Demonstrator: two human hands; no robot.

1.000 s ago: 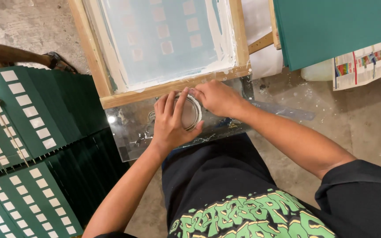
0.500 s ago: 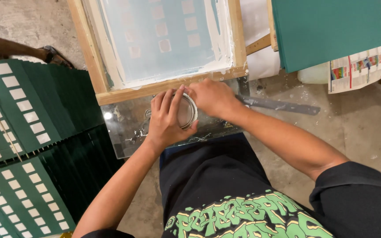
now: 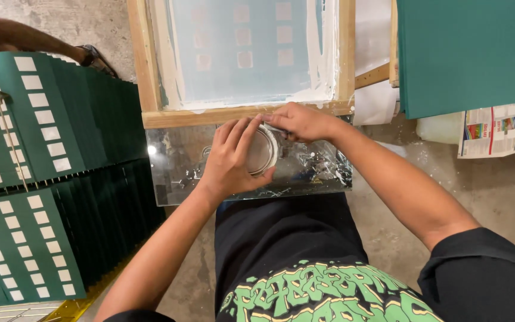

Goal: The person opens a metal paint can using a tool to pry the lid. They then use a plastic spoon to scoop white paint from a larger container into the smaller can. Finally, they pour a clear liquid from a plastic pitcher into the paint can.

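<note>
A big wooden frame (image 3: 242,113) with a thin blue screen lies at the top. Rows of green cards (image 3: 43,125) with white squares overlap on the left. A plain green sheet (image 3: 466,53) sits at the top right, with a printed paper (image 3: 499,128) just under it. The floor (image 3: 496,191) is grey.

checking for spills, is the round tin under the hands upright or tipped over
Upright: the round tin sits flat on the clear sheet, circular top facing up, left hand cupping it.
</note>
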